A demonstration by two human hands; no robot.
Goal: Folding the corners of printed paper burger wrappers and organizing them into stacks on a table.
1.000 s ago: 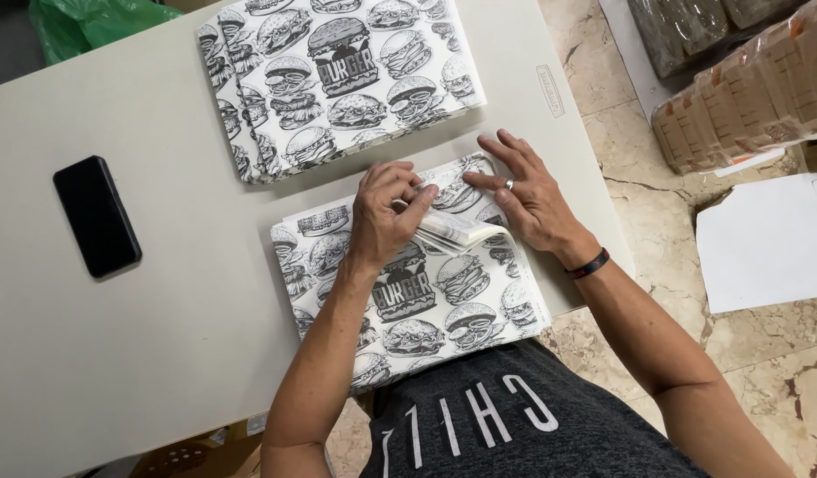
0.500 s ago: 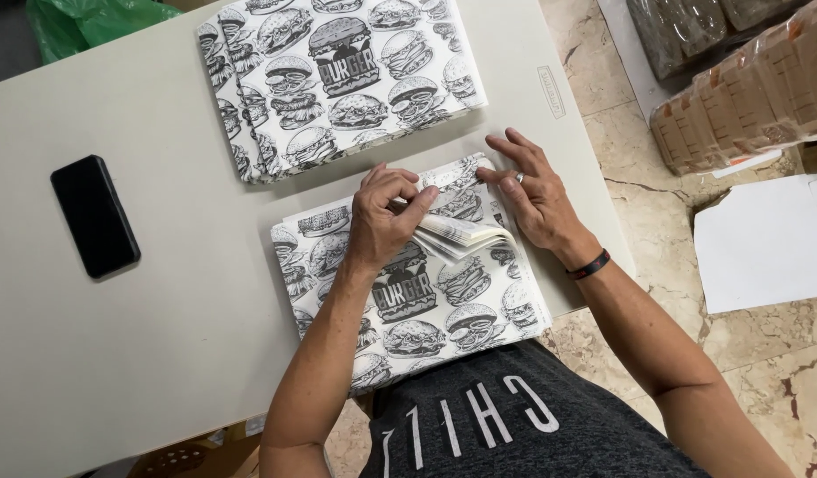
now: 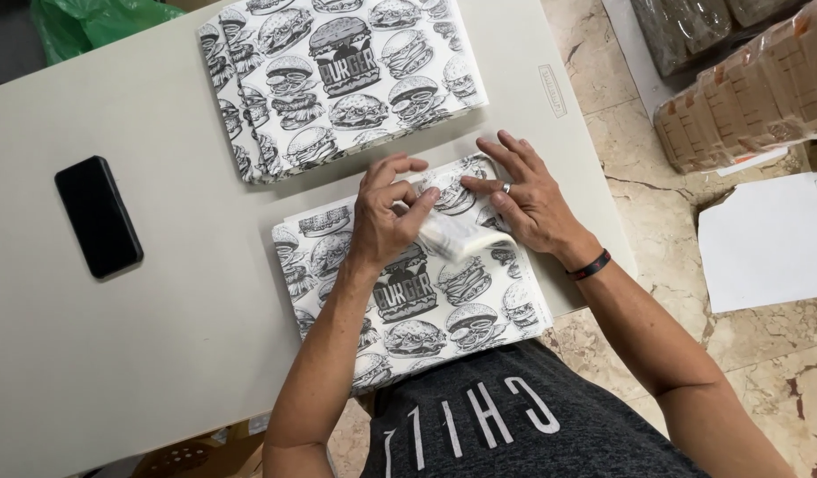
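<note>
Grip: the left hand (image 3: pixel 386 217) had its fingertips pinched together on a lifted corner of the top sheet (image 3: pixel 457 235), curling the pale underside up off the pile.
Right hand: the right hand (image 3: pixel 523 199) lay flat with fingers spread apart, pressing on the far end of the near stack (image 3: pixel 408 283), clamped on nothing; a ring sat on one finger and a dark wristband (image 3: pixel 590 265) circled the wrist.
Near stack: a pile of white paper sheets printed with black burger drawings, lying at the table's front edge just ahead of the person's torso.
Far stack: a second pile (image 3: pixel 337 80) of the same printed paper lay beyond it, apart by a narrow strip of table (image 3: pixel 161 354).
Phone: a black phone (image 3: pixel 98 216) rested face up, well to the left of both piles.
Floor: brown packs (image 3: pixel 744 88) and a white sheet (image 3: pixel 771 239) lay on the tiles at right.
Corner: a green bag (image 3: pixel 90 22) showed at upper left.
</note>
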